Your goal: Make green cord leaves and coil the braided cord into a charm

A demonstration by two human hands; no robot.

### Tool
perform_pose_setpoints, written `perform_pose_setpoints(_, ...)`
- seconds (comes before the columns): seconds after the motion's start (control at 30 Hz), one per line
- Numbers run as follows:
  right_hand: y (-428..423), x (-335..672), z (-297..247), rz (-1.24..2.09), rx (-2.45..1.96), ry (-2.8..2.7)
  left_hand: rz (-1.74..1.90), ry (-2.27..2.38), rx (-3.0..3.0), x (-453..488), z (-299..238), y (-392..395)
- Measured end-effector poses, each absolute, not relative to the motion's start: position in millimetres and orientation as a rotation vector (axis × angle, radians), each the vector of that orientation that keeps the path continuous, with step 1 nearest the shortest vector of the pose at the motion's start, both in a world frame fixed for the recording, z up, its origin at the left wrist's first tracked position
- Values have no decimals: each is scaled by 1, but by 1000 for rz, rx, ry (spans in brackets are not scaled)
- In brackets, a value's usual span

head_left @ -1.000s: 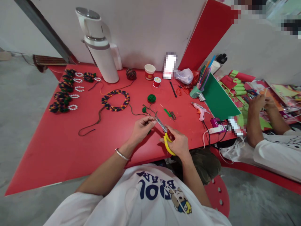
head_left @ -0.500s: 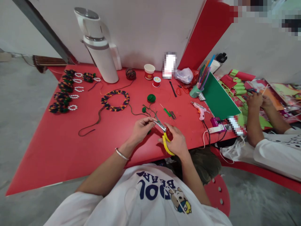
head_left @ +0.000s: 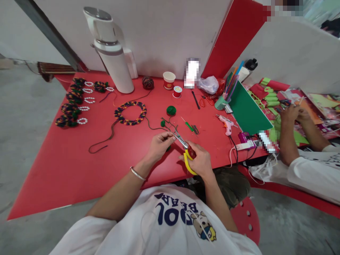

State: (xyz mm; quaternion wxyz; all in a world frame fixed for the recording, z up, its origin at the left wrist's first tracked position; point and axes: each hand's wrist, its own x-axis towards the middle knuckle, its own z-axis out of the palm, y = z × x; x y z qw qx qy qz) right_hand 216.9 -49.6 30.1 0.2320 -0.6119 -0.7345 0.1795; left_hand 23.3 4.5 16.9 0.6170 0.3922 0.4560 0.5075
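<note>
My right hand [head_left: 200,160] is wrapped round a pair of yellow-handled scissors [head_left: 189,163]. Their silver blades point up and left, right at the fingertips of my left hand [head_left: 160,144]. The thumb and forefinger of that left hand are pinched together; what lies between them is too small to make out. A bit of dark green shows under the left hand. Just beyond the blades lie green yarn strands [head_left: 172,124], a small green ball [head_left: 163,123] and a larger green yarn ball [head_left: 171,110]. A braided multicoloured ring [head_left: 130,113] lies flat to the left.
Several yarn bunches with white bead loops [head_left: 82,121] line the table's left end. A white flask [head_left: 117,67], paper cup [head_left: 169,80] and thread spool [head_left: 177,92] stand at the back. A green-handled hook [head_left: 189,126] and pink glue gun [head_left: 227,124] lie rightward. Another person's hands [head_left: 293,113] work far right.
The scissors have turned slightly in my right hand's grip, their blades a little steeper. My left hand stays in nearly the same place.
</note>
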Motion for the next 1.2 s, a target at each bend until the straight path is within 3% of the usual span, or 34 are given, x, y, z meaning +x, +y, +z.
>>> perform_pose_setpoints(0.3,-51,216,30,465,-1675,-1998,1169,1046,906,23,19,5)
perform_pose_setpoints(0.6,-48,230,20,641,-1684,-1698,1172,1079,874,23,16,6)
perform_pose_setpoints(0.9,-24,277,21,91,-2345,-1664,1190,1026,804,24,12,8)
perform_pose_setpoints(1.07,-17,283,18,-42,-2174,-1669,1187,975,745,24,8,9)
perform_pose_setpoints(1.13,-18,266,21,104,-1922,-1631,1175,965,746,24,8,9)
perform_pose_setpoints(1.2,-18,242,26,523,-1616,-1599,1160,963,761,24,8,8)
